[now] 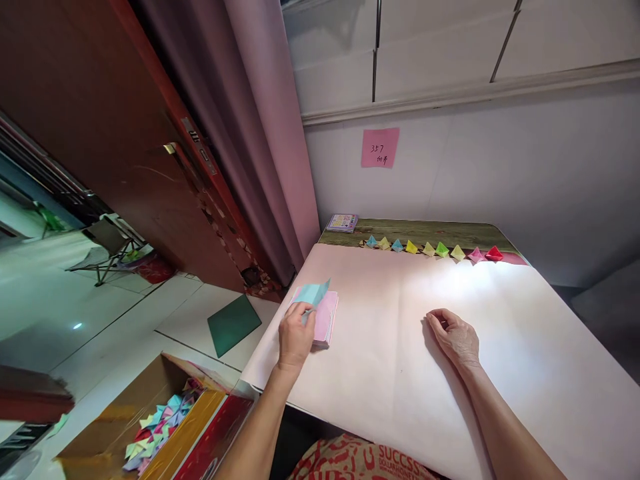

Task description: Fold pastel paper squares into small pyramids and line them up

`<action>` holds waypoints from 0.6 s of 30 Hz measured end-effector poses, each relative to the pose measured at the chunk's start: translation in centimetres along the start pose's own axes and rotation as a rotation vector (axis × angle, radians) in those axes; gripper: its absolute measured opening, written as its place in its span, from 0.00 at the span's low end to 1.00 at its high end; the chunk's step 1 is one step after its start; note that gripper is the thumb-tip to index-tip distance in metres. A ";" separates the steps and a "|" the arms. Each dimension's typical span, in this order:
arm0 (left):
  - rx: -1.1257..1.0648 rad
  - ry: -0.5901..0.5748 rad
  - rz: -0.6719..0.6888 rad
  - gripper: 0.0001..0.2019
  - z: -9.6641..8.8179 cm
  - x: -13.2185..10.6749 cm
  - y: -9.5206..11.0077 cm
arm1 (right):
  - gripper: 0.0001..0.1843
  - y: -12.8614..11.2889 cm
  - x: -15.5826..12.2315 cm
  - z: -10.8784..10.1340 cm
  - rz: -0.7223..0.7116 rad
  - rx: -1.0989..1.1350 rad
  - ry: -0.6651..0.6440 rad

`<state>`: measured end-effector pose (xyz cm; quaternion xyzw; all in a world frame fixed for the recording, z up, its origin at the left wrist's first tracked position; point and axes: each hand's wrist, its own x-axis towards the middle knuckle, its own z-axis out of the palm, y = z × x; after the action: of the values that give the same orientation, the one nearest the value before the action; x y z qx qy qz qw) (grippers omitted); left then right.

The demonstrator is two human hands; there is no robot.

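Observation:
My left hand (296, 335) pinches a light blue paper sheet (313, 293) and lifts it off a stack of pink paper (326, 319) at the table's left edge. My right hand (454, 335) rests on the white table covering (400, 360) near the middle, fingers curled under, nothing visible in it. A row of several small folded paper shapes (433, 250) in blue, yellow, green, pink and red lines the far edge of the table.
A small packet of paper (343, 222) lies at the far left corner. A pink note (380, 147) is stuck on the wall. On the floor to the left stand a cardboard box with many folded paper pieces (157, 427) and a green mat (233, 324).

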<state>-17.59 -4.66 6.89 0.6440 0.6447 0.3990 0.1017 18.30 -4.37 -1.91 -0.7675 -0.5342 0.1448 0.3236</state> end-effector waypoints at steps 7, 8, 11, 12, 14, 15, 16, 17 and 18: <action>0.052 -0.324 0.665 0.14 6.1 -2.4 5.5 | 0.22 -1.1 -0.9 0.1 -0.205 0.090 0.033; 0.030 -0.349 0.691 0.14 7.3 -2.7 5.6 | 0.25 -1.3 -1.1 0.1 -0.256 0.100 0.006; -0.098 -0.372 0.650 0.12 10.2 -3.4 5.1 | 0.28 -1.8 -1.5 -0.1 -0.382 0.082 -0.107; -0.156 -0.372 0.614 0.11 10.8 -3.6 4.8 | 0.26 -1.8 -1.5 -0.1 -0.403 0.066 -0.134; -0.258 -0.380 0.526 0.11 11.6 -3.8 4.1 | 0.21 -1.6 -1.4 -0.2 -0.410 0.029 -0.178; -0.293 -0.391 0.474 0.11 11.7 -3.9 3.8 | 0.17 -1.5 -1.2 -0.2 -0.404 0.011 -0.206; -0.316 -0.408 0.418 0.10 11.8 -3.9 3.5 | 0.14 -1.5 -1.1 -0.2 -0.398 -0.002 -0.234; -0.332 -0.427 0.358 0.10 11.8 -4.0 3.3 | 0.12 -1.4 -1.0 -0.2 -0.397 -0.011 -0.258; -0.344 -0.434 0.297 0.10 11.8 -4.0 3.1 | 0.11 -1.4 -0.8 -0.2 -0.399 -0.014 -0.273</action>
<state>-7.03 -4.23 -0.45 0.7746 0.4301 0.3657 0.2851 17.12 -4.91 -0.94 -0.6222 -0.7151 0.1766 0.2651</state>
